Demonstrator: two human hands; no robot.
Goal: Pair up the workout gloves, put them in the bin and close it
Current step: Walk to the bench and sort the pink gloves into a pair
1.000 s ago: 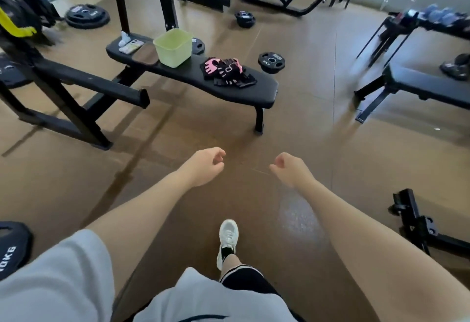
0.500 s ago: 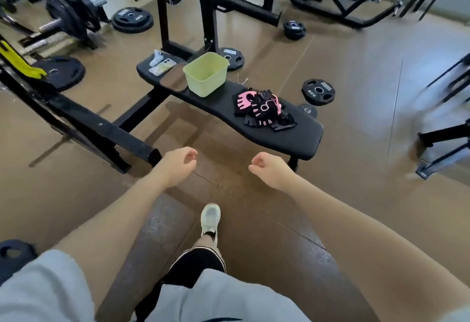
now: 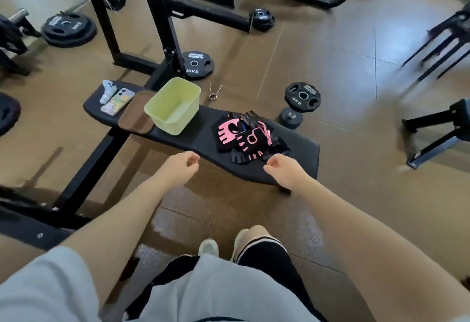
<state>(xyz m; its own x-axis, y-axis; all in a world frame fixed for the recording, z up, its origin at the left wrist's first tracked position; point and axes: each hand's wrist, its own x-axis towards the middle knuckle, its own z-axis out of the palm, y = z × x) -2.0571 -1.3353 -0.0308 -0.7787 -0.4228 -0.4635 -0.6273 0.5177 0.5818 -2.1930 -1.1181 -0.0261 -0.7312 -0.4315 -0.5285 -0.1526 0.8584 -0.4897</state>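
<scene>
In the head view, a light green plastic bin [image 3: 173,105] is seen standing open on a black padded weight bench [image 3: 300,155], toward the bench's left end; nothing is visible inside it. A brown lid [image 3: 137,112] is laid flat on the bench, touching the bin's left side. Further left, at the bench's left end, a phone [image 3: 117,101] in a patterned case and a small pale blue object [image 3: 108,90] are placed side by side; what the pale object is cannot be made out.

The workout gloves [image 3: 248,136] are heaped on the right half of the bench, well apart from the bin. They are fingerless, in black and pink, with cut-out backs. They overlap so closely that their number cannot be counted, and the lower ones are largely hidden by those on top.

The left hand [image 3: 179,168] is held over the bench's near edge with its fingers loosely curled and nothing in it. The right hand [image 3: 286,171] is held at the near edge just beside the glove heap, fingers also loosely curled, holding nothing; whether a fingertip touches a glove cannot be told.

On the floor beyond the bench, a 10 kg plate [image 3: 196,64], a 5 kg plate [image 3: 302,95] and a spring collar [image 3: 215,90] are seen. Racks at the frame's edges are cut off and blurred.
</scene>
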